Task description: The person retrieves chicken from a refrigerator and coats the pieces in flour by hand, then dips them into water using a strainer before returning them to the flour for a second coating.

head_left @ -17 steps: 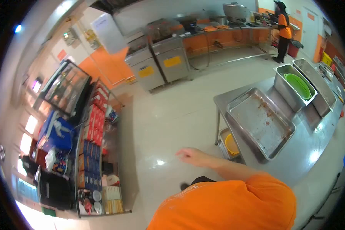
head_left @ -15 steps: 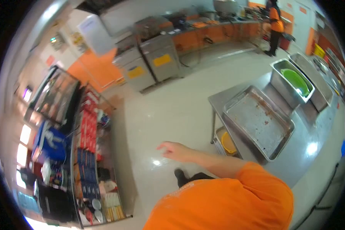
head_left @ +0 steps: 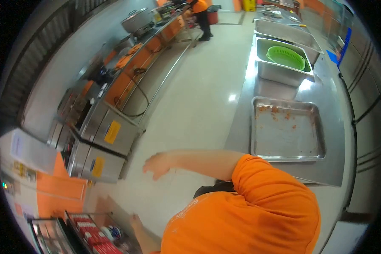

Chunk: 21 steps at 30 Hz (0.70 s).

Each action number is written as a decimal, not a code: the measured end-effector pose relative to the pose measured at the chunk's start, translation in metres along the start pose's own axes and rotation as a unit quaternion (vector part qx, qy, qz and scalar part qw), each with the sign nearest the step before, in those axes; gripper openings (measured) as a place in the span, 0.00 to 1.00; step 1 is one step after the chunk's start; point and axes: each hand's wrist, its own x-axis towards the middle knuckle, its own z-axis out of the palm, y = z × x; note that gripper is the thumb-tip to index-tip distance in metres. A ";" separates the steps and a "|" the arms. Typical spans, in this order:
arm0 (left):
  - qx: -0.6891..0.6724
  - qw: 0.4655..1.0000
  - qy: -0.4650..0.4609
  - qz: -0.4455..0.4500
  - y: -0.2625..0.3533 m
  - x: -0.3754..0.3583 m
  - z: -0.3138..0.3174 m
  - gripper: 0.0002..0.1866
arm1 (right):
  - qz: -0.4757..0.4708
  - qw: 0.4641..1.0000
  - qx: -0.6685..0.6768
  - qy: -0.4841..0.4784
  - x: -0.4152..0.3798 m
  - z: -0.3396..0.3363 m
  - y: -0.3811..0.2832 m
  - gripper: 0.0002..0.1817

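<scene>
My right hand (head_left: 157, 165) reaches out over the floor with its fingers loosely bent and apart, holding nothing. Lower down at the left, part of my left hand (head_left: 134, 221) shows beside my body, small and blurred, so its fingers cannot be made out. The left hand is nearest to a low shelf stacked with red boxes (head_left: 93, 235). To the right of my right arm, a shallow metal tray (head_left: 283, 142) with brown food scraps lies on a steel table (head_left: 241, 127). Neither hand touches the tray or the table.
Behind the tray stand a deep steel pan (head_left: 279, 74) with a green basket (head_left: 285, 57) in it and another long steel pan (head_left: 288, 31). Steel cooking units (head_left: 110, 131), a counter and a large pot (head_left: 136, 20) line the left wall. A person (head_left: 202, 19) stands far off.
My view has swung right. The table and tray now run straight ahead on the right, and the cooking units have come nearer on the left. My left hand has come into view.
</scene>
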 end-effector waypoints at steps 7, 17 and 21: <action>-0.030 0.972 -0.008 0.232 0.334 0.197 0.066 0.15 | -0.188 0.774 0.466 0.385 -0.033 -0.216 0.112 0.18; 0.315 0.893 -0.298 0.119 0.294 0.313 0.223 0.18 | -0.168 0.677 -0.374 0.611 -0.004 -0.278 0.205 0.07; 0.313 0.866 -0.350 0.171 0.355 0.406 0.296 0.18 | -0.225 0.626 -0.398 0.632 0.018 -0.320 0.240 0.05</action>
